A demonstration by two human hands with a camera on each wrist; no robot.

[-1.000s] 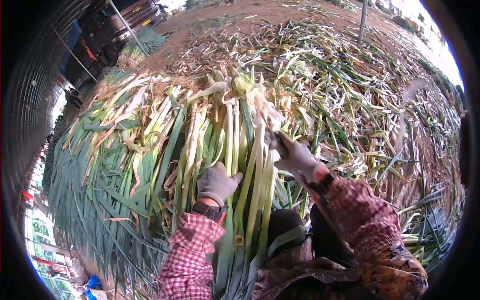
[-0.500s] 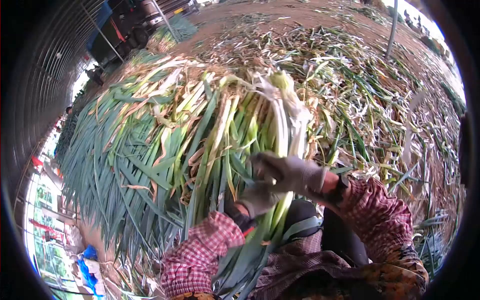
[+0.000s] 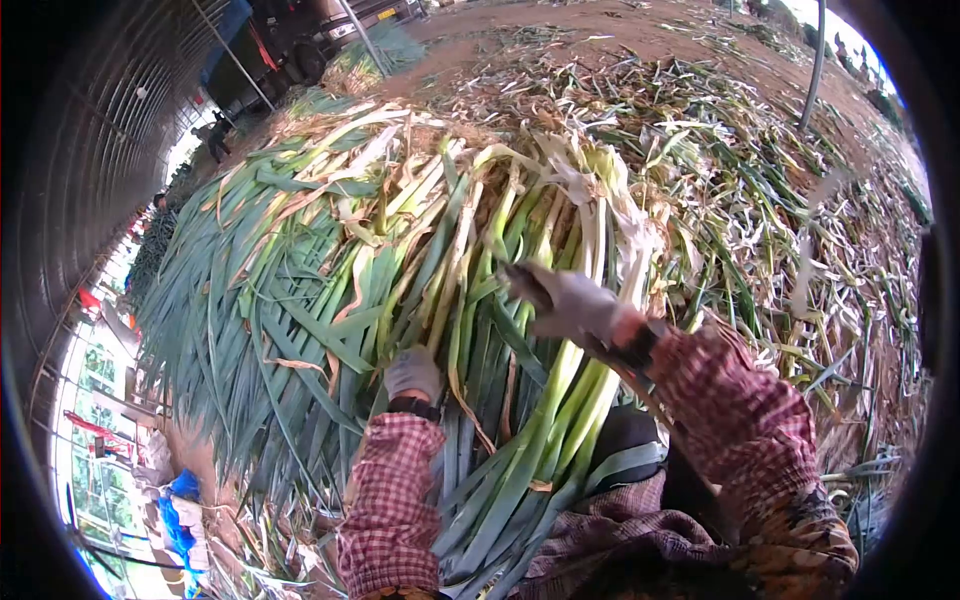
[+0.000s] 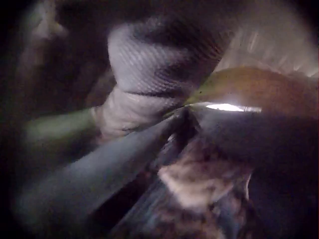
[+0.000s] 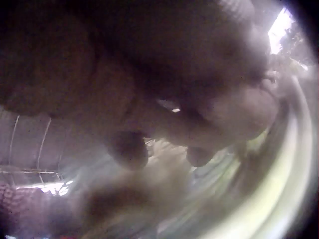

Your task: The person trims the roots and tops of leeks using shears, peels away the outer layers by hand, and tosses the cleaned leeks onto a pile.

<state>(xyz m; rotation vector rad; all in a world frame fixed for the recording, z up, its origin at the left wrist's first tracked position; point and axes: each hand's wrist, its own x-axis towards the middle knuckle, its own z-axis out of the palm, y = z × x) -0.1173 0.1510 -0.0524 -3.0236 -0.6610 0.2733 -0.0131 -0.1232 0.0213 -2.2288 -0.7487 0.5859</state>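
In the head view, my gloved left hand (image 3: pixel 412 372) is down in the pile of leeks (image 3: pixel 290 290), at the lower part of their stalks. Its grey knit fingers (image 4: pixel 149 64) curl over a leek (image 4: pixel 60 124) in the dim left wrist view. My gloved right hand (image 3: pixel 570 303), blurred, hovers over the stalks to the right with its fingers pointing left and nothing visible in them. Dark fingertips (image 5: pixel 130 149) hang loosely in the right wrist view. Several pale-stemmed leeks (image 3: pixel 560 400) lie just below this hand, their green leaves trailing beside my knee.
Stripped leaves (image 3: pixel 760 210) cover the ground to the right. A metal pole (image 3: pixel 816 65) stands at the back right, and a vehicle (image 3: pixel 310 45) is parked at the back left. A blue plastic sheet (image 3: pixel 178 530) lies at the lower left.
My hands came together over the pale-stemmed leeks, then parted. The left moved left into the pile, while the right rose slightly above the stalks. The head view has turned left.
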